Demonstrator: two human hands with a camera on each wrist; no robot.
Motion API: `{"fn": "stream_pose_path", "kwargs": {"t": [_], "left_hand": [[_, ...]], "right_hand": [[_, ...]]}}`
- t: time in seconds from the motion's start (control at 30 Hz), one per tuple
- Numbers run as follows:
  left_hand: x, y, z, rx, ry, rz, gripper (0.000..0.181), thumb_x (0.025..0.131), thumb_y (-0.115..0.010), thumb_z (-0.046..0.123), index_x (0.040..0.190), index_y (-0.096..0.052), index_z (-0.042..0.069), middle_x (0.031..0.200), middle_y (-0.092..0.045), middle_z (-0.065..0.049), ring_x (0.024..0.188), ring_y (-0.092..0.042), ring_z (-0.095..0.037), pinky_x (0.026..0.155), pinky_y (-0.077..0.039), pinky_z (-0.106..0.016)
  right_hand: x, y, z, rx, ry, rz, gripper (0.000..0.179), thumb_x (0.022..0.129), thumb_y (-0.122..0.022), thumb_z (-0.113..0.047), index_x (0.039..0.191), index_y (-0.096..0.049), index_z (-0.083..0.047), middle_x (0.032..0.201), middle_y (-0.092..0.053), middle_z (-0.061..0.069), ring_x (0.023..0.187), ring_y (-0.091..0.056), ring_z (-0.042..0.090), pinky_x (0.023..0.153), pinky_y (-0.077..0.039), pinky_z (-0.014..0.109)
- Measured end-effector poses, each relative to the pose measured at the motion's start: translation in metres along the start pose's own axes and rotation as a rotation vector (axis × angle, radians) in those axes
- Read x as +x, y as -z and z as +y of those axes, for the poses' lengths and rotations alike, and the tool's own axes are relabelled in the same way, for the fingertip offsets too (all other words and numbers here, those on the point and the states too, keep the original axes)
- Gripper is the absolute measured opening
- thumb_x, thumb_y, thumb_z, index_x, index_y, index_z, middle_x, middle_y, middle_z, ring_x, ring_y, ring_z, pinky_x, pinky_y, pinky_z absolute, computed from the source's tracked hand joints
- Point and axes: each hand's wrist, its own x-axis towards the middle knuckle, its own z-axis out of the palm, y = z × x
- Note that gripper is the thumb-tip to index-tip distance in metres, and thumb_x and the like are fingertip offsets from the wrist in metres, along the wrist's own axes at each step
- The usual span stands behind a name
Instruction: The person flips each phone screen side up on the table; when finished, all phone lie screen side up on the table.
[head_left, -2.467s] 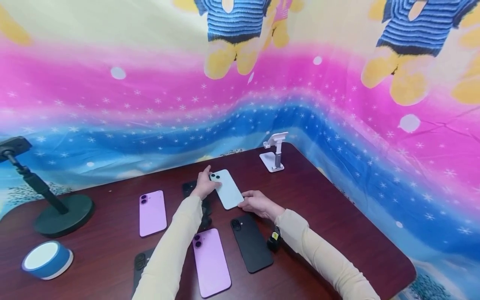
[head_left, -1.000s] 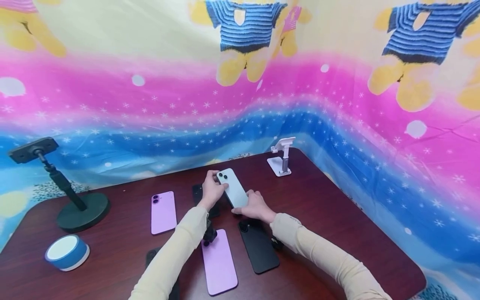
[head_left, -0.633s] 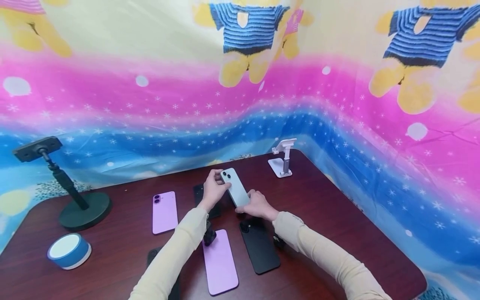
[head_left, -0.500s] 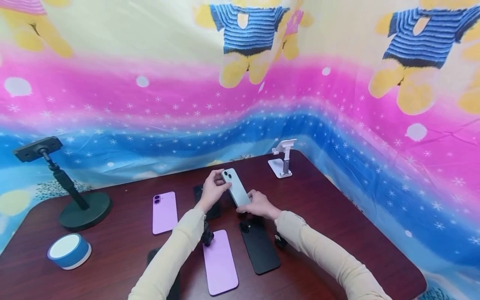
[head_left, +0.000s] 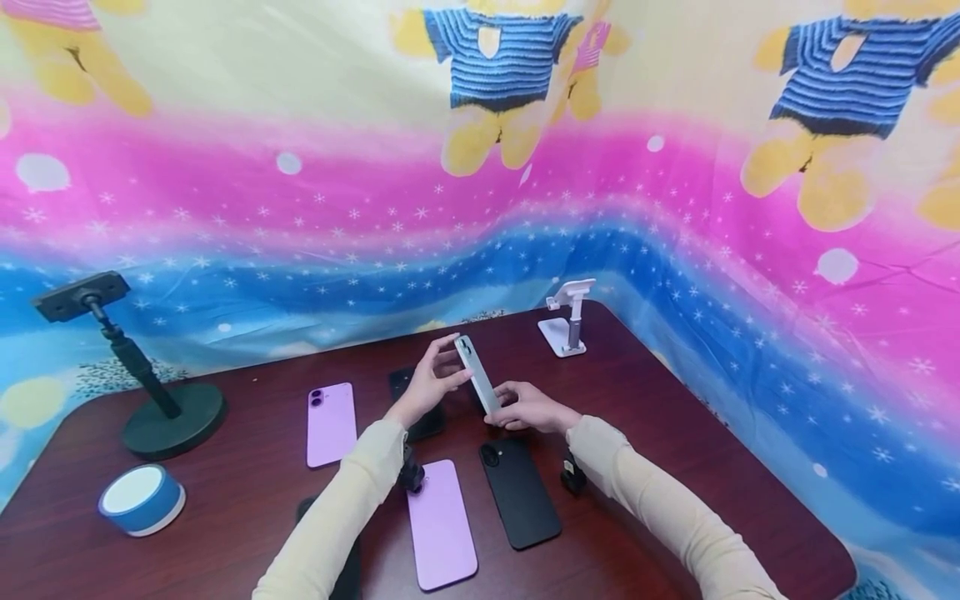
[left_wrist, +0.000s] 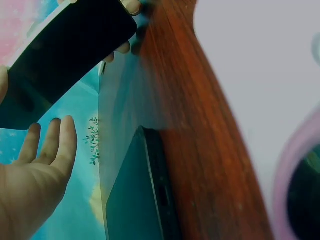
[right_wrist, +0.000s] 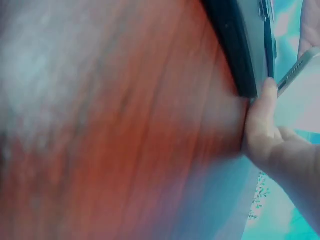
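Note:
A pale mint smartphone (head_left: 477,373) is held tilted on its edge above the table, its dark screen (left_wrist: 70,60) facing the left wrist camera. Near the camera end my left hand (head_left: 429,383) holds it with the thumb and a finger, while several other fingers (left_wrist: 62,145) stand extended. My right hand (head_left: 531,407) pinches the lower end between thumb and fingers. A black smartphone (head_left: 520,493) lies below the right hand. Another dark phone (head_left: 426,423) lies partly hidden behind the left hand.
Two lilac phones (head_left: 442,525) (head_left: 332,425) lie on the dark red table (head_left: 660,433). Another dark phone (head_left: 347,575) is mostly under the left sleeve. A white phone stand (head_left: 573,321) is at the back, a black stand (head_left: 150,367) and blue round object (head_left: 141,500) at left.
The mint smartphone has risen from nearly flat and turned onto its edge, narrowing in the head view. Both hands have moved slightly right with it.

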Motion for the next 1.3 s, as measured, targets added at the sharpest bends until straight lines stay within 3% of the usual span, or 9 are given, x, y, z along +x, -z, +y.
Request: {"fn": "stream_pose_path", "kwargs": {"t": [0.17, 0.4, 0.6, 0.77, 0.87, 1.03, 1.17, 1.3], "left_hand": [[-0.001, -0.003, 0.002, 0.011, 0.032, -0.045, 0.070, 0.093, -0.063, 0.013, 0.151, -0.024, 0.020, 0.144, -0.042, -0.026, 0.123, -0.052, -0.042, 0.090, -0.051, -0.055], [-0.001, -0.009, -0.004, -0.061, 0.110, -0.107, 0.076, 0.096, -0.059, 0.017, 0.155, -0.011, 0.023, 0.148, -0.036, -0.026, 0.125, -0.051, -0.040, 0.097, -0.048, -0.051], [0.000, -0.012, -0.007, -0.099, 0.081, -0.148, 0.078, 0.097, -0.056, 0.014, 0.155, -0.005, 0.027, 0.147, -0.037, -0.027, 0.130, -0.047, -0.039, 0.101, -0.045, -0.052], [-0.001, -0.014, -0.003, -0.139, 0.087, -0.118, 0.078, 0.097, -0.056, 0.014, 0.155, -0.006, 0.025, 0.146, -0.038, -0.028, 0.130, -0.046, -0.038, 0.101, -0.044, -0.049], [-0.002, -0.015, -0.001, -0.151, 0.109, -0.093, 0.078, 0.097, -0.057, 0.014, 0.155, -0.006, 0.024, 0.146, -0.037, -0.027, 0.129, -0.047, -0.038, 0.101, -0.044, -0.049], [-0.003, -0.017, -0.001, -0.171, 0.122, -0.067, 0.079, 0.096, -0.058, 0.012, 0.155, -0.008, 0.022, 0.147, -0.035, -0.029, 0.127, -0.048, -0.041, 0.101, -0.043, -0.052], [-0.003, -0.019, 0.000, -0.177, 0.122, -0.056, 0.080, 0.094, -0.061, 0.013, 0.155, -0.011, 0.025, 0.146, -0.037, -0.027, 0.125, -0.050, -0.040, 0.100, -0.044, -0.051], [-0.003, -0.022, 0.001, -0.157, 0.113, -0.025, 0.081, 0.092, -0.064, 0.014, 0.155, -0.014, 0.027, 0.144, -0.043, -0.025, 0.124, -0.052, -0.039, 0.099, -0.045, -0.050]], "right_hand": [[0.000, 0.005, 0.004, 0.021, 0.030, -0.076, 0.059, 0.084, -0.071, -0.016, 0.133, -0.043, 0.004, 0.119, -0.051, 0.019, 0.090, -0.063, 0.019, 0.087, -0.056, 0.038], [-0.001, 0.008, 0.007, 0.036, 0.044, -0.143, 0.058, 0.085, -0.069, -0.014, 0.133, -0.043, 0.004, 0.121, -0.049, 0.018, 0.092, -0.063, 0.017, 0.087, -0.056, 0.036], [-0.002, 0.009, 0.007, 0.031, 0.056, -0.185, 0.061, 0.086, -0.067, -0.014, 0.138, -0.040, 0.003, 0.128, -0.048, 0.020, 0.095, -0.063, 0.017, 0.088, -0.055, 0.037], [-0.002, 0.012, 0.006, 0.029, 0.069, -0.196, 0.065, 0.089, -0.065, -0.017, 0.144, -0.035, 0.002, 0.137, -0.047, 0.022, 0.100, -0.064, 0.020, 0.089, -0.055, 0.040], [-0.004, 0.013, 0.004, -0.075, 0.110, -0.126, 0.058, 0.091, -0.064, -0.023, 0.140, -0.043, -0.001, 0.132, -0.054, 0.018, 0.100, -0.065, 0.020, 0.088, -0.055, 0.040], [-0.007, 0.012, -0.003, -0.316, 0.263, 0.112, 0.040, 0.088, -0.068, -0.029, 0.121, -0.064, -0.006, 0.116, -0.067, 0.011, 0.099, -0.066, 0.022, 0.088, -0.052, 0.040], [-0.008, 0.010, -0.008, -0.261, 0.369, 0.195, 0.034, 0.088, -0.070, -0.023, 0.118, -0.067, -0.007, 0.114, -0.069, 0.012, 0.101, -0.066, 0.025, 0.091, -0.053, 0.043], [-0.010, 0.007, -0.013, -0.258, 0.434, 0.265, 0.030, 0.087, -0.071, -0.025, 0.114, -0.070, -0.012, 0.108, -0.071, 0.006, 0.098, -0.068, 0.018, 0.088, -0.055, 0.035]]}}
